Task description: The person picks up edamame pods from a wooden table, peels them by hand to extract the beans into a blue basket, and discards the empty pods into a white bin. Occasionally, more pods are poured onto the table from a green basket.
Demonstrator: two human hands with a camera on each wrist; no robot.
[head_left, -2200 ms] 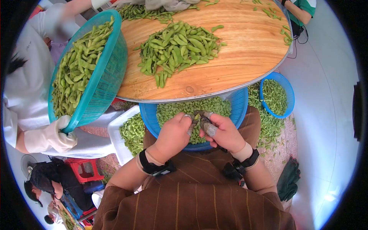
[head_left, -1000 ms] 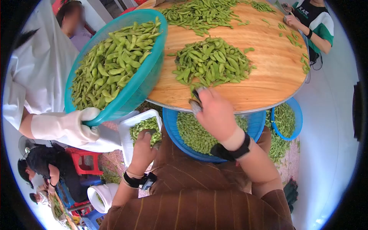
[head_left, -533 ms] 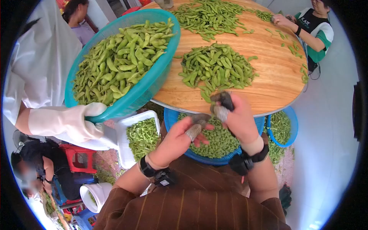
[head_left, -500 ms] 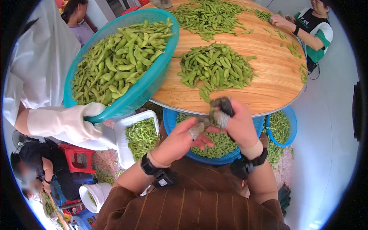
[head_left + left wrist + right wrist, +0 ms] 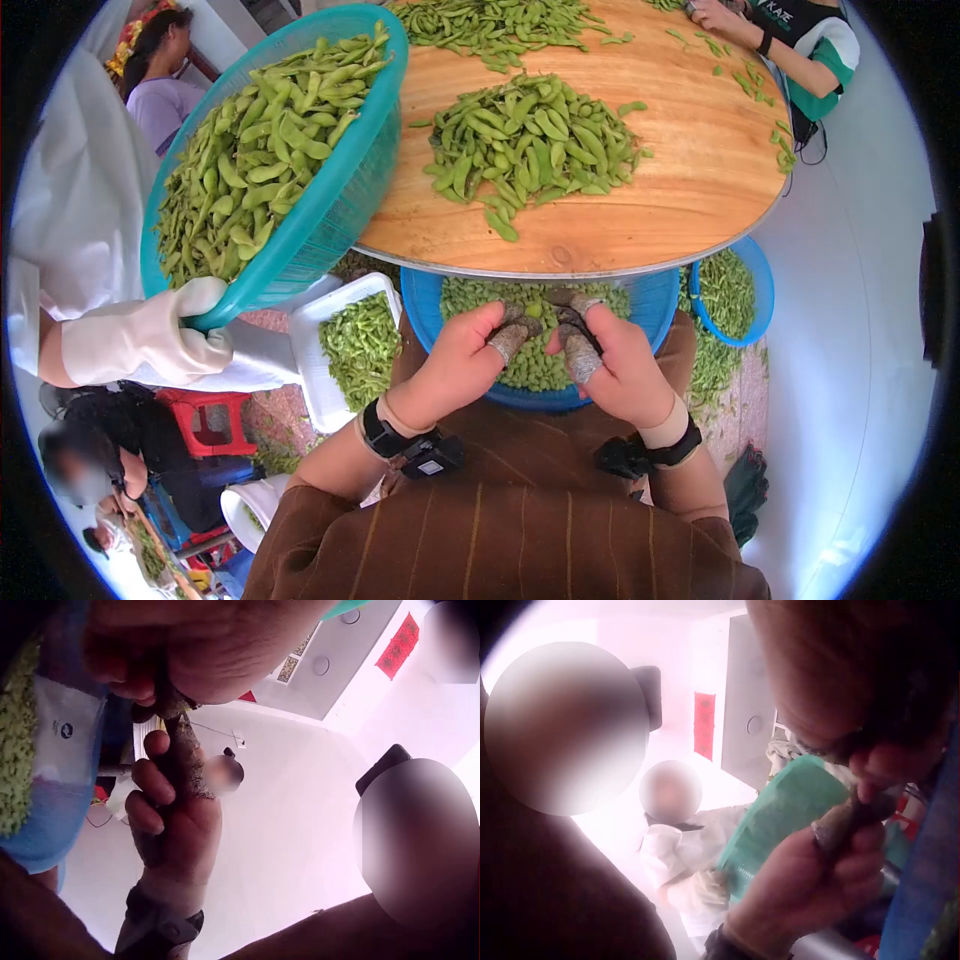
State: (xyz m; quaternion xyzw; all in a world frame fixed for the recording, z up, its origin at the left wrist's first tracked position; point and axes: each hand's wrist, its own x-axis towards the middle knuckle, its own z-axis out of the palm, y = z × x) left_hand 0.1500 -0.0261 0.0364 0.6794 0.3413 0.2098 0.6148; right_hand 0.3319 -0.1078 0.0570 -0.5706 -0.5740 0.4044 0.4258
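Above a blue basin [image 5: 420, 290] of shelled green beans [image 5: 535, 370], my two hands meet at the fingertips. My left hand [image 5: 460, 355] pinches a green edamame pod [image 5: 535, 309] between thumb and fingers. From the other side my right hand [image 5: 630, 375] pinches at the same pod, with a dark strip along its fingers. Grey wrapping covers the thumbs and fingertips of both. Seen from the left wrist, a speck of the pod shows where the fingertips join; in the right wrist view the fingers hide it.
A wooden table [image 5: 640, 225] bears a heap of edamame pods [image 5: 540, 140]. At left, a gloved hand [image 5: 150, 335] holds a tilted teal basket [image 5: 340, 215] of pods. A white crate [image 5: 310, 365] of green pods stands left of the basin, a blue bucket [image 5: 765, 290] right.
My right hand reached to the near edge of the heap while my left was over the white crate. Both hands have since come back together over the basin with a pod.
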